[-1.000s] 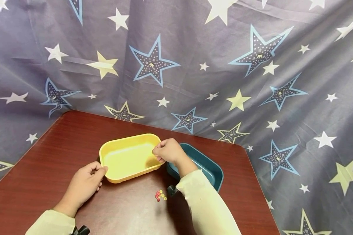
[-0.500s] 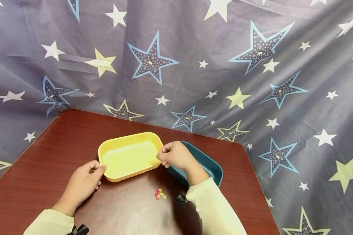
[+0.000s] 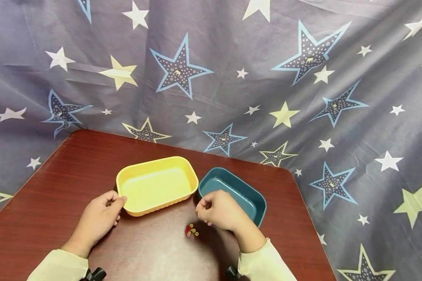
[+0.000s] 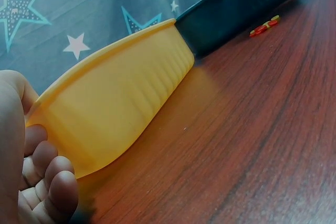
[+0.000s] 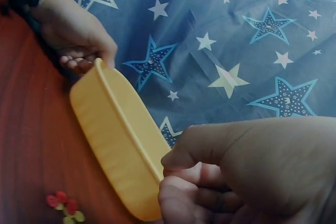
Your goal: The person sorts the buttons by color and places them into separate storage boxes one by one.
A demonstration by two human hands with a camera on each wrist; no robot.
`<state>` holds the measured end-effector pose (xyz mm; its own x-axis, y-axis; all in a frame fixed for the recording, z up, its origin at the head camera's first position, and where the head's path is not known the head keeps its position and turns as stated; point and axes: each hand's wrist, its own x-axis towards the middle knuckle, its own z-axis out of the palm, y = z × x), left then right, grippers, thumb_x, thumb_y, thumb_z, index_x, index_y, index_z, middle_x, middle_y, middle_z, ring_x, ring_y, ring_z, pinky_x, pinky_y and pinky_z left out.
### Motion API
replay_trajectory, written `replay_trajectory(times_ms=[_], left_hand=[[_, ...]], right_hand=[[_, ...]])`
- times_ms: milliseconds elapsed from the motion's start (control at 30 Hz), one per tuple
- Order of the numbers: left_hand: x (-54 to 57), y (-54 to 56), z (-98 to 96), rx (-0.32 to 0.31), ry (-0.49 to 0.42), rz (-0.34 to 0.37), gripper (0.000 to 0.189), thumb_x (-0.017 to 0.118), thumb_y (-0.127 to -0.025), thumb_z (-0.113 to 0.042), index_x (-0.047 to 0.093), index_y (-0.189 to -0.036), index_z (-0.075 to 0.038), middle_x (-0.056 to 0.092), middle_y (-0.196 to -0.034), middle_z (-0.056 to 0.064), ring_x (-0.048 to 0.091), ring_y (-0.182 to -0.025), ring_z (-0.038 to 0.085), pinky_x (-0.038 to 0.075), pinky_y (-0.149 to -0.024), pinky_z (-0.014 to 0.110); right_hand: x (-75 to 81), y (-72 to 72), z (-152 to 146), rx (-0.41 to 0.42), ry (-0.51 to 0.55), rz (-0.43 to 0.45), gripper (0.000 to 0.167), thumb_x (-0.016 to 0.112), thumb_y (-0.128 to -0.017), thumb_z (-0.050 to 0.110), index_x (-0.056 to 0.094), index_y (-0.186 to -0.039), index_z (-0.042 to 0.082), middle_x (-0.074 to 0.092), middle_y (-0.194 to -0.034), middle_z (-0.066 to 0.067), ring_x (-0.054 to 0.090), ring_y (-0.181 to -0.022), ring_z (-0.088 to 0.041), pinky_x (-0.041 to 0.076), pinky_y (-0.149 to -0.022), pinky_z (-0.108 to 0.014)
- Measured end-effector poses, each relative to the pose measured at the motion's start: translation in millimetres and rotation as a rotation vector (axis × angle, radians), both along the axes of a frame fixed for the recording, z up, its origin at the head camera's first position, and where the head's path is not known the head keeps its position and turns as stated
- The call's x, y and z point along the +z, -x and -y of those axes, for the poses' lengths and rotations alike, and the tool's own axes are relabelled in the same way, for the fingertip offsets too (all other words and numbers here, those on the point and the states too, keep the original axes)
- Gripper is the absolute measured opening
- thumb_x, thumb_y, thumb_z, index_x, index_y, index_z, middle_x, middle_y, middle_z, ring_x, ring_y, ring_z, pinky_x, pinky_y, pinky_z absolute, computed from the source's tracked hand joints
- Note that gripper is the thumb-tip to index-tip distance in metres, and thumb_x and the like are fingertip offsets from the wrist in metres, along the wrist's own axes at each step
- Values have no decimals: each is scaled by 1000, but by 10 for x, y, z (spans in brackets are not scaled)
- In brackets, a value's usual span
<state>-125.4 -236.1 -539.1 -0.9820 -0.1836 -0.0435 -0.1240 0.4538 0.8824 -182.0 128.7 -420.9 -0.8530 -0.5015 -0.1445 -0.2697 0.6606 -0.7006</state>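
My left hand (image 3: 99,219) pinches the near left corner of a yellow plastic tray (image 3: 158,186) between thumb and fingers. The left wrist view shows the fingertips curled against the tray's outer wall (image 4: 118,93). My right hand (image 3: 222,210) is off the tray, in front of a dark teal tray (image 3: 247,189) and partly covering it. Its fingers are loosely curled, with nothing visible between them. Just left of and below those fingers lies a small cluster of red and yellow round pieces, like buttons (image 3: 188,229), on the table.
Both trays stand side by side on a reddish-brown wooden table (image 3: 147,249), their near ends close together. A grey curtain (image 3: 225,93) with a star pattern hangs behind and to the right of the table. Dark wrist mounts (image 3: 95,274) show at the sleeves.
My right hand has let go of the yellow tray's right end and moved down and right, toward the small pieces. My left hand keeps its grip on the tray's corner.
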Motion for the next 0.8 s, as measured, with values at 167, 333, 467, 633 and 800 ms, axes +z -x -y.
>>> replay_trajectory(times_ms=[167,333,467,633,800], left_hand=[[3,1,-8,7,1,0,43,60,-116,-50,61,-94,-13,65,-71,1,64,-59,17,52,-54,33],[3,-8,-14,11,1,-1,43,60,-116,-50,61,-94,-14,65,-71,1,64,-58,18,52,-54,33],[21,-9,-16,9,2,-1,44,60,-116,-52,60,-94,-13,65,-71,2,64,-59,18,52,-54,33],[25,-11,-6,12,6,5,46,59,-115,-55,60,-94,-13,66,-72,3,65,-60,20,53,-55,33],[18,-17,-7,7,1,18,48,59,-115,-56,60,-95,-13,67,-72,3,66,-61,19,52,-56,33]], right_hand=[[-144,-162,-25,4,-50,-48,13,83,-90,13,81,-79,19,67,-61,14,63,-54,-4,50,-54,-23],[-336,-293,-52,13,-106,-99,10,86,-85,11,81,-78,17,65,-62,18,56,-59,3,47,-59,-20],[-480,-359,-75,-19,-104,-100,13,89,-85,12,78,-79,17,67,-66,17,56,-61,5,49,-62,-18],[-611,-416,-91,-73,-59,-57,18,91,-83,9,74,-82,17,67,-68,12,58,-60,3,51,-62,-19],[-715,-445,-98,-88,-49,-50,18,89,-80,7,74,-83,16,64,-67,13,56,-61,3,49,-60,-20]])
